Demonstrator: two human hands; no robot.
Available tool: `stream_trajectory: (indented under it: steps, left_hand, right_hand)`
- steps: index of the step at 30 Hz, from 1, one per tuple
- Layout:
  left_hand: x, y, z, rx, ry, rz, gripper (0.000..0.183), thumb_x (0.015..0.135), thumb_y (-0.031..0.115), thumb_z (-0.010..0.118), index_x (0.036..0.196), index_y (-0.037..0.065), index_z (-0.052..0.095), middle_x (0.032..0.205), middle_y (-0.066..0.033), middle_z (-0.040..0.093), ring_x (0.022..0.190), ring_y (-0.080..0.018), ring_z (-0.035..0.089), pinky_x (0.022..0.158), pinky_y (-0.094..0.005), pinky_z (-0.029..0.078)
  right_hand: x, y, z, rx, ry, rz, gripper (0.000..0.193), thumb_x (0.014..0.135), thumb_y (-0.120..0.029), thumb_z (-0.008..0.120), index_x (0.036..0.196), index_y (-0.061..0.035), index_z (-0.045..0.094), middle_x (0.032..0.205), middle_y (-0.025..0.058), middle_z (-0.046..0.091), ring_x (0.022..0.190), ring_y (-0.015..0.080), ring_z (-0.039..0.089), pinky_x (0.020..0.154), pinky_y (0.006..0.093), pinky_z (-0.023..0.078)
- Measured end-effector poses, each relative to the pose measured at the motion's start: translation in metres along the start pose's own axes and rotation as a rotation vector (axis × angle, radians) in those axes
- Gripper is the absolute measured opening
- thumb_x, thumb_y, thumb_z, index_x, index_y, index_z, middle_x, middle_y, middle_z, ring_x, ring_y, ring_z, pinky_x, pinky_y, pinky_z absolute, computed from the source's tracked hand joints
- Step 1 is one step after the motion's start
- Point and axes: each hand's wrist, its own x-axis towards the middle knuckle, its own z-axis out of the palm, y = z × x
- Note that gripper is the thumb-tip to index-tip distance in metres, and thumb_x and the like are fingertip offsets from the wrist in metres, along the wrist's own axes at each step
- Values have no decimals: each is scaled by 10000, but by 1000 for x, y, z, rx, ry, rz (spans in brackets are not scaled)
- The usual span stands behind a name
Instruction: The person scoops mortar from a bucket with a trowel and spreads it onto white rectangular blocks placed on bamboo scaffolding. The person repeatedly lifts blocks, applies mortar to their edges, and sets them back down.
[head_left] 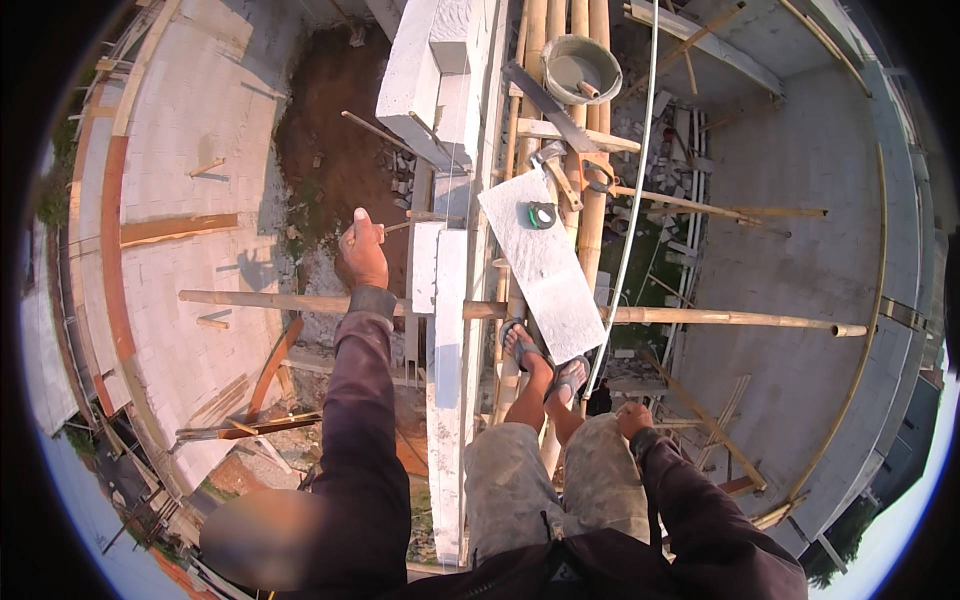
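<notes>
My left hand (361,252) is stretched out over the outer side of a white block wall (447,330), fingers closed on a thin stick or string end that runs toward the wall top. My right hand (632,419) rests by my right knee, closed around a thin white cord (630,220) that runs up past the scaffold. I am perched on bamboo scaffold poles (590,200), feet in sandals (545,362). A grey flat slab (542,262) lies on the poles ahead of my feet, with a green tape measure (541,214) on it.
A grey bucket (580,68) with a trowel handle sits on the poles farther ahead, near a hammer (556,170) and a long flat bar (545,104). A horizontal bamboo pole (700,318) crosses under my feet. Far below lie dirt, rubble and concrete slabs (800,230).
</notes>
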Motion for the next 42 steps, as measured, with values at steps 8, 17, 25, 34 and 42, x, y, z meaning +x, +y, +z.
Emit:
stream_trajectory:
  steps: [8,17,25,34,42]
  left_hand:
    - [13,0,8,55,67,-34,548,1010,382,575,576,117,370,569,19,354,552,-127,361,653,-343,451]
    - [35,2,33,-51,169,-25,558,1003,344,592,544,120,368,527,-9,374,477,-160,393,578,-388,457]
    - [68,-4,21,137,63,59,379,986,315,612,726,45,553,643,-60,529,605,-220,608,605,-373,529]
    - [75,-20,14,195,2,143,374,998,313,595,757,28,596,651,-73,561,581,-205,587,554,-362,492]
    - [51,-10,6,303,-153,243,445,1020,326,564,760,-25,650,656,-112,622,589,-207,604,550,-359,463]
  right_hand:
    - [-11,-42,67,407,-45,-340,234,856,-237,646,876,-10,703,800,186,693,764,311,696,690,407,533]
    - [-48,-5,81,534,-196,-281,213,881,-204,635,871,2,686,743,94,687,678,164,665,651,331,529]
    - [-26,95,70,467,-194,-38,215,835,-193,636,856,15,689,766,150,694,700,245,684,695,379,534]
    - [-24,123,83,545,-140,-87,173,838,-144,633,853,22,680,766,77,674,672,154,647,636,321,521]
    - [-35,60,86,509,-154,-68,208,854,-181,640,873,17,697,722,69,681,643,143,628,631,302,507]
